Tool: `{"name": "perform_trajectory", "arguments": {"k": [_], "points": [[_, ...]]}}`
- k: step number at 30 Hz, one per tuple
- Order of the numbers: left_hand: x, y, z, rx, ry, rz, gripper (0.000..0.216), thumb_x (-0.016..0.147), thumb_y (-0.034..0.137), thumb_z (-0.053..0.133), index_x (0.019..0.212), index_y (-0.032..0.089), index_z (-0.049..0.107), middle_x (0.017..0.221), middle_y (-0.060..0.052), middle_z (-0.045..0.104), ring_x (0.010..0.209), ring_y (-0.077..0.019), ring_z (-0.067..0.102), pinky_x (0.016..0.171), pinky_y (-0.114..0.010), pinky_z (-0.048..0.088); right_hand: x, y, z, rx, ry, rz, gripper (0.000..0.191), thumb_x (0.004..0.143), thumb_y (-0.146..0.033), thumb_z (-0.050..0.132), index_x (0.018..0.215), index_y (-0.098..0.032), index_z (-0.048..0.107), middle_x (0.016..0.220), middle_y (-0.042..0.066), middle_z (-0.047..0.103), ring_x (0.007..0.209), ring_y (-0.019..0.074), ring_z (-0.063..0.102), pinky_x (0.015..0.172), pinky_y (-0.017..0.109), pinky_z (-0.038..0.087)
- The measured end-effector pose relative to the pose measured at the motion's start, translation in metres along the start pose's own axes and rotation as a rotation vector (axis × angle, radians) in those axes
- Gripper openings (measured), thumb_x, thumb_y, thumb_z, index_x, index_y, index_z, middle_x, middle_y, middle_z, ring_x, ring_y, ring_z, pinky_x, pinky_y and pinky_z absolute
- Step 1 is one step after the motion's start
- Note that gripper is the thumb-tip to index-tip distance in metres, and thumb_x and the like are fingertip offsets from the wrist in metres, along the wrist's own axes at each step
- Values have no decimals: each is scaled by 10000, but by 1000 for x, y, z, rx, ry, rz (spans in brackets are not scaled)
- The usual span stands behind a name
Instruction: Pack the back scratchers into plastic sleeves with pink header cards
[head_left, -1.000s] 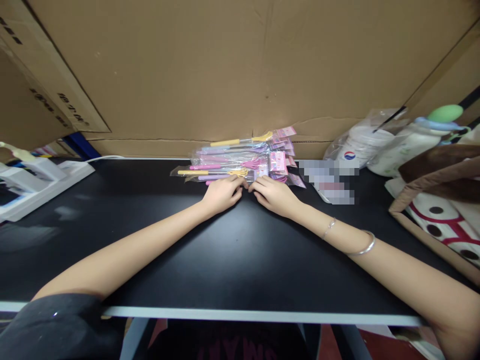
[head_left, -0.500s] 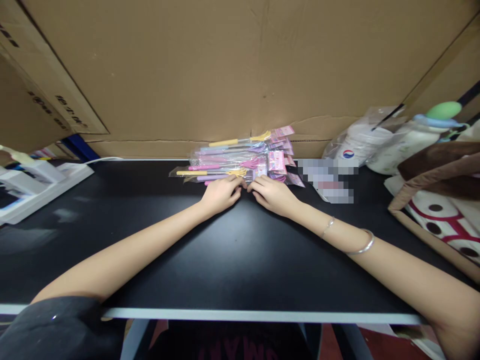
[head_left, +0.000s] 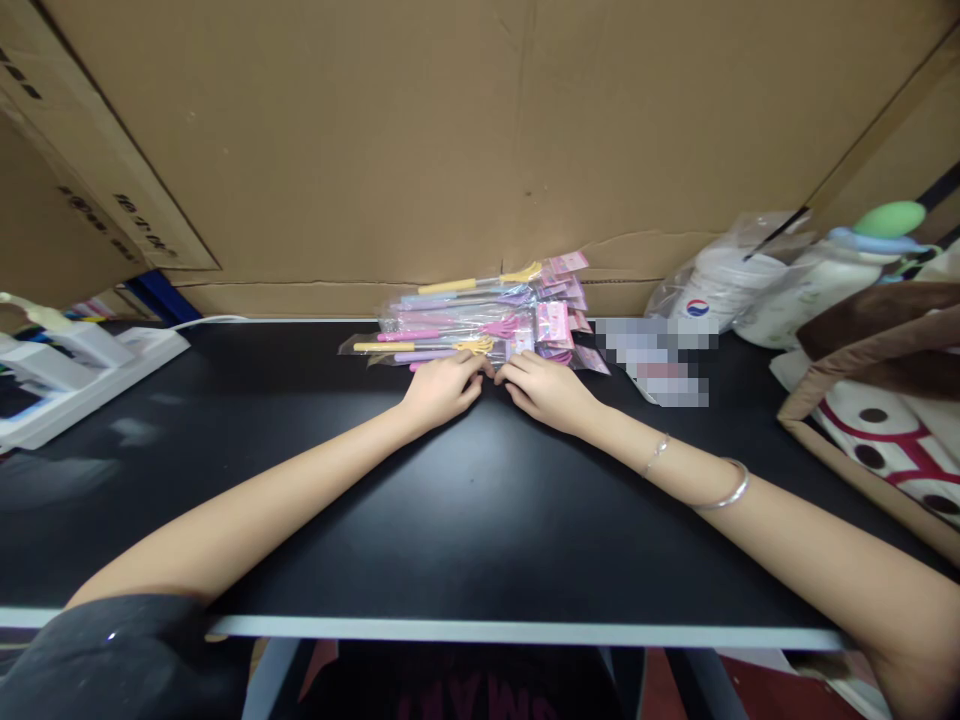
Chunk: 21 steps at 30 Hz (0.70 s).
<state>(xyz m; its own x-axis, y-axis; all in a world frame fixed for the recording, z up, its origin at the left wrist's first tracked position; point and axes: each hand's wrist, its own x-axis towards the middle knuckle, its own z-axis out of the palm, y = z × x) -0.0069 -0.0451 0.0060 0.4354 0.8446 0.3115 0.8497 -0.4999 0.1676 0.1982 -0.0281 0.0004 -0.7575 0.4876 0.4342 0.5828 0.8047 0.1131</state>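
Note:
A stack of clear plastic packets (head_left: 465, 318) lies at the back of the black table, against the cardboard. Inside are slender sticks with yellow, pink, purple and blue handles and clawed ends, looking like back scratchers; pink printed cards (head_left: 553, 322) show at their right ends. My left hand (head_left: 444, 388) rests at the near edge of the stack, fingers loosely bent and thumb apart. Opposite it, my right hand (head_left: 546, 390) lies palm down, its fingertips almost meeting the left ones. Neither hand visibly holds anything. The fingers partly cover the nearest packets.
A white power strip (head_left: 97, 385) with plugs sits at the left. On the right are a blurred-out flat object (head_left: 660, 370), a bagged white cup (head_left: 720, 290) with a straw, a green-topped bottle (head_left: 825, 275) and a bag (head_left: 877, 400). Cardboard (head_left: 360, 140) walls the back.

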Motion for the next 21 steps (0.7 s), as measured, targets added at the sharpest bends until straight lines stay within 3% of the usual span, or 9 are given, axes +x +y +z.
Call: {"name": "perform_trajectory", "arguments": {"k": [21], "points": [[0,-1,1,19,16,4,279,915,217,430,1084,252,648,1132,-1,686,916,-200,677,630,-260,438,0,2,3,-4,17,-9,190,936,-149,449,985,-156,632,950,90,656,916,222,582,773,333,490]]}}
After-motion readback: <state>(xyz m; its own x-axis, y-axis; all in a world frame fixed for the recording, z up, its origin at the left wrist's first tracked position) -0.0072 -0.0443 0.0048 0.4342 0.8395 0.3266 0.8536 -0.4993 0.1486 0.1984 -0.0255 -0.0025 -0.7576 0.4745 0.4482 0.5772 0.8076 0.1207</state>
